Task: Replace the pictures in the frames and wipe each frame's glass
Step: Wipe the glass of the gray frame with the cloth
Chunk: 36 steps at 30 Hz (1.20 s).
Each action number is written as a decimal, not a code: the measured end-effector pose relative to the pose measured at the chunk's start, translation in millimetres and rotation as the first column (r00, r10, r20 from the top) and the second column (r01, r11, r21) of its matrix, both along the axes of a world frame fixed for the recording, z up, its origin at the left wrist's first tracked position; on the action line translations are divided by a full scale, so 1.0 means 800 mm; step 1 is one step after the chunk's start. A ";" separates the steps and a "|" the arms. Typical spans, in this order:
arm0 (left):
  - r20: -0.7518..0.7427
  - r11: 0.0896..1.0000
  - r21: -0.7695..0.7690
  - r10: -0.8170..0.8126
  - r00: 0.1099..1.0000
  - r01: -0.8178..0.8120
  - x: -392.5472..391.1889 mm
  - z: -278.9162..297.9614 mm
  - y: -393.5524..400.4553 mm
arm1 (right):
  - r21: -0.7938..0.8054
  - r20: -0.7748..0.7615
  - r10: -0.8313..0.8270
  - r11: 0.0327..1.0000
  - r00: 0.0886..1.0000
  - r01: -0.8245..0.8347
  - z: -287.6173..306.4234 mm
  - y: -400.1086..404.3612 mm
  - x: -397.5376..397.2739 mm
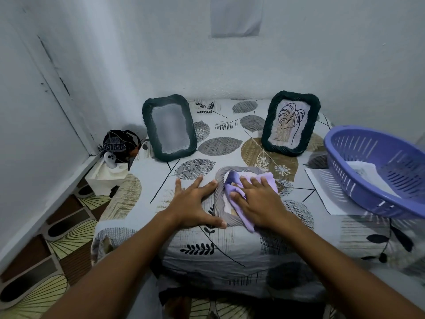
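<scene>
On a desk (128, 199) draped in leaf-print cloth, the grey frame (219, 199) lies flat. Left grip (195, 201), fingers splayed, steadies it just beside; right grip (257, 199) presses the lilac cloth (232, 192) flat. Wipe evenly, bracing firmly.

Cloth between dark frame (169, 128) and leaf frame (290, 122) open; basket (377, 171) blocks right.

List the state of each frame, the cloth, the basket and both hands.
Grey frame: flat on the table, glass being wiped.
Left dark frame: upright, picture blurred.
Right dark frame: upright, leaf drawing inside.
Cloth: pressed on the grey frame's glass.
Basket: tilted, resting on paper.
Left hand: flat, steadying the grey frame.
Right hand: pressing the cloth.
</scene>
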<state>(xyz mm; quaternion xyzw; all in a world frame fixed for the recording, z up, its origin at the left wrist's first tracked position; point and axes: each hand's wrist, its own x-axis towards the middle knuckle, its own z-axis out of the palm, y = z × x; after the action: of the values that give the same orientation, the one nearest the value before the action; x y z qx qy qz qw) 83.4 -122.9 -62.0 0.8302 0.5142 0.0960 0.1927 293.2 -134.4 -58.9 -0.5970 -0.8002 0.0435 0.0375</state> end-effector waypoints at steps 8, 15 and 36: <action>-0.091 0.998 0.059 0.003 0.996 0.002 0.005 -0.006 0.002 | -0.014 -0.005 0.065 0.998 0.998 -0.065 0.015 -0.048 0.003; -0.069 0.999 0.039 -0.005 0.998 0.008 0.004 -0.003 0.000 | -0.032 -0.028 -0.042 0.999 0.999 0.041 0.005 0.035 -0.004; -0.043 0.998 0.042 0.038 0.998 -0.037 0.007 0.001 -0.006 | -0.151 -0.124 -0.010 0.989 0.992 -0.009 0.021 -0.060 0.001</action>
<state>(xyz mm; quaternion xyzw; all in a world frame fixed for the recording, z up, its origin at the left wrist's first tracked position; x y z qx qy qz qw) 89.3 -128.0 -61.3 0.8261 0.5316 0.0921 0.1623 294.0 -182.2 -42.5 -0.5946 -0.7904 0.1411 0.0418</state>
